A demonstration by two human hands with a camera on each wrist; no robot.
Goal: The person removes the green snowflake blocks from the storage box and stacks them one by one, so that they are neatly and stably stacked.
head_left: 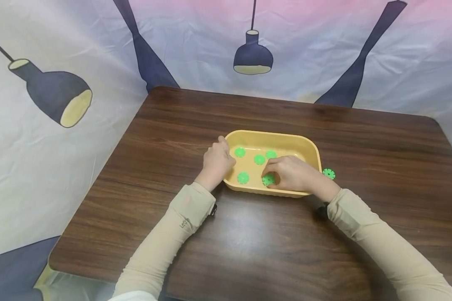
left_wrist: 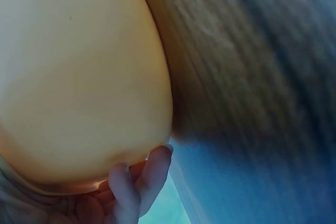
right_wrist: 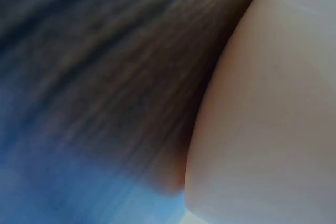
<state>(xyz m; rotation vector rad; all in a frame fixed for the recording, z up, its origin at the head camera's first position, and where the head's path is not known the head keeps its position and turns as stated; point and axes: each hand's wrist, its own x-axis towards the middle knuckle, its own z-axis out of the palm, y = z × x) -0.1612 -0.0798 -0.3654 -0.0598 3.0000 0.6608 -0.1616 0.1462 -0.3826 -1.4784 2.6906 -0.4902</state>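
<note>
A yellow rectangular basin with rounded corners stands on the table. My left hand grips its left rim, the thumb side over the edge; curled fingers show low in the left wrist view. Inside the basin, my right hand reaches over the near wall and pinches a green notched disc between thumb and finger, close to the bottom. Several more green discs lie flat in there, among them one at the back left and one near the front.
Another green snowflake-like disc lies on the dark wooden table, just outside the basin's right end, beside the right wrist. A cloth printed with lamps hangs behind the table and along its left side.
</note>
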